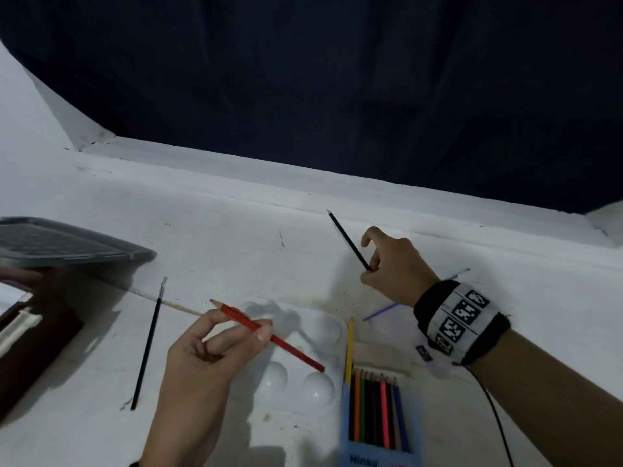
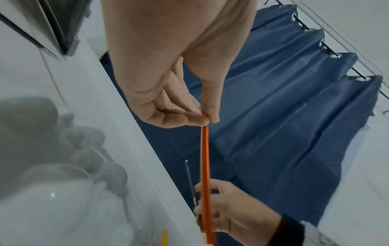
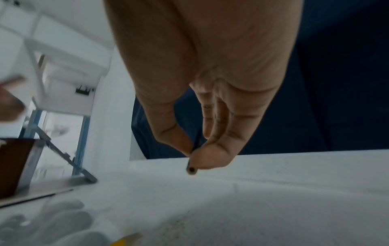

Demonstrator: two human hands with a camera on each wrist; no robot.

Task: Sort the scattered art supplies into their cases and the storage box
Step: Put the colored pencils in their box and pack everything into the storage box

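My left hand (image 1: pixel 232 326) pinches a red pencil (image 1: pixel 296 353) between thumb and fingers above the white paint palette (image 1: pixel 317 332); the same red pencil (image 2: pixel 205 166) runs down from my left hand (image 2: pixel 207 119) in the left wrist view. My right hand (image 1: pixel 371 264) pinches the end of a black pencil (image 1: pixel 347 238) lifted off the table, tip pointing up and away. The black pencil's butt end (image 3: pixel 191 169) pokes out below my right hand (image 3: pixel 192 154). A blue pencil case (image 1: pixel 379 433) holds several coloured pencils, with a yellow pencil (image 1: pixel 349 348) sticking out.
A black brush (image 1: pixel 148 342) lies left of the palette. A blue brush (image 1: pixel 384 310) lies under my right wrist. The grey storage box lid (image 1: pixel 67 244) and a dark brown case (image 1: pixel 33 335) sit at the far left. A dark blue curtain (image 1: pixel 337 79) hangs behind the table.
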